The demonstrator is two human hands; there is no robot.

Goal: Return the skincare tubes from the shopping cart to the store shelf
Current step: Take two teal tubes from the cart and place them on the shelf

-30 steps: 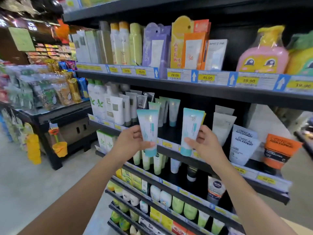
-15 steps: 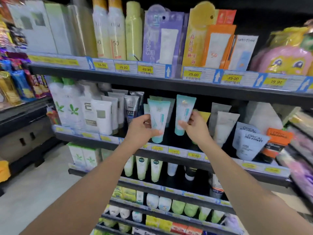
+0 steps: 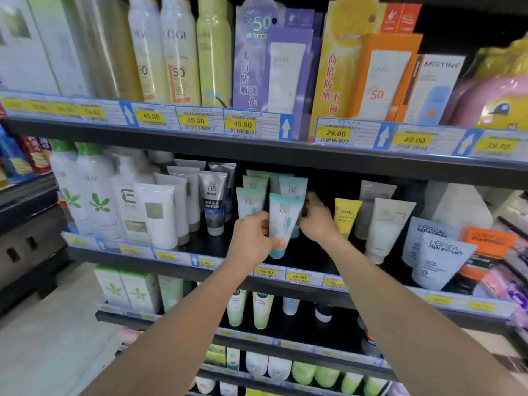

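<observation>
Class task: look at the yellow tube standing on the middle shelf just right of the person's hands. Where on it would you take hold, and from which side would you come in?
Probably the flat upper body of the yellow tube, pinched front to back from the open aisle side. It stands cap down with its wide crimped end up, the right hand crowds its left and a grey-white tube stands close on its right, so the front face is the free one.

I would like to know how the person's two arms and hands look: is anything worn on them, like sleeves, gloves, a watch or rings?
Both forearms are bare as far as the picture shows; no sleeve edge is in view. The left hand and the right hand wear no gloves. No watch or bracelet shows on either wrist, and I see no ring on the visible fingers, though some are hidden behind the tubes.
</observation>
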